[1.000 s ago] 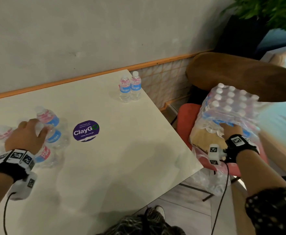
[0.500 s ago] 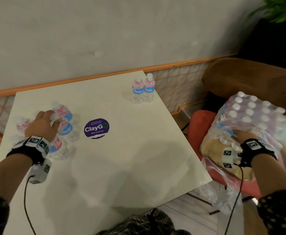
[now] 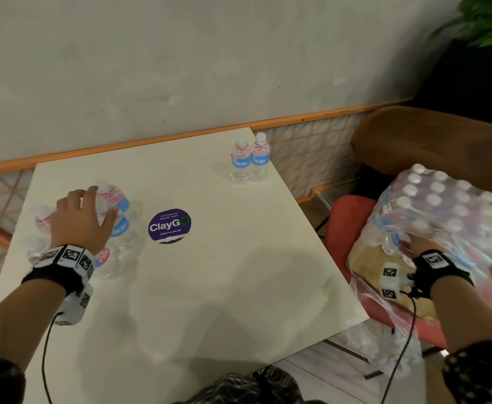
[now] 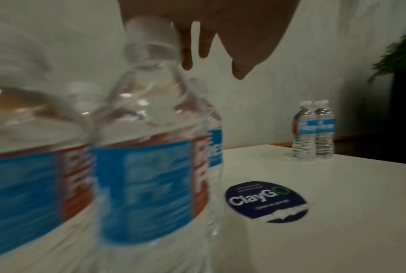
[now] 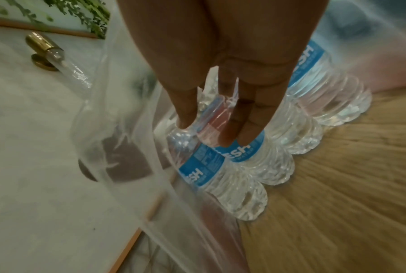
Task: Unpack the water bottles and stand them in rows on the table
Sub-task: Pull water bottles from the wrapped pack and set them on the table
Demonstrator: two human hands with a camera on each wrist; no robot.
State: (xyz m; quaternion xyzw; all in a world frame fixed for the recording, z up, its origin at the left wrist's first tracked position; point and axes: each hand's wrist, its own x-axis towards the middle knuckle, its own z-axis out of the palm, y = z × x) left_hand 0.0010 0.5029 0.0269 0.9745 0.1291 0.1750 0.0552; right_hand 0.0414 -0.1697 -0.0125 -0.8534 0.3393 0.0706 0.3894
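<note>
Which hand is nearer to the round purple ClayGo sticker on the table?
Left. The left hand rests on a cluster of bottles just beside the ClayGo sticker. The right hand is off the table, reaching into the shrink-wrapped pack on the chair.

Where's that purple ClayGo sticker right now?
In the head view the ClayGo sticker lies flat on the table, just right of the bottle cluster under the left hand.

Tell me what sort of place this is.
Probably a shared office pantry or canteen corner. The white table carries a purple ClayGo sticker reading "Clean as you go", which mentions pantries. A red chair beside it holds a shrink-wrapped pack of water bottles, and a potted plant stands in the corner.
</note>
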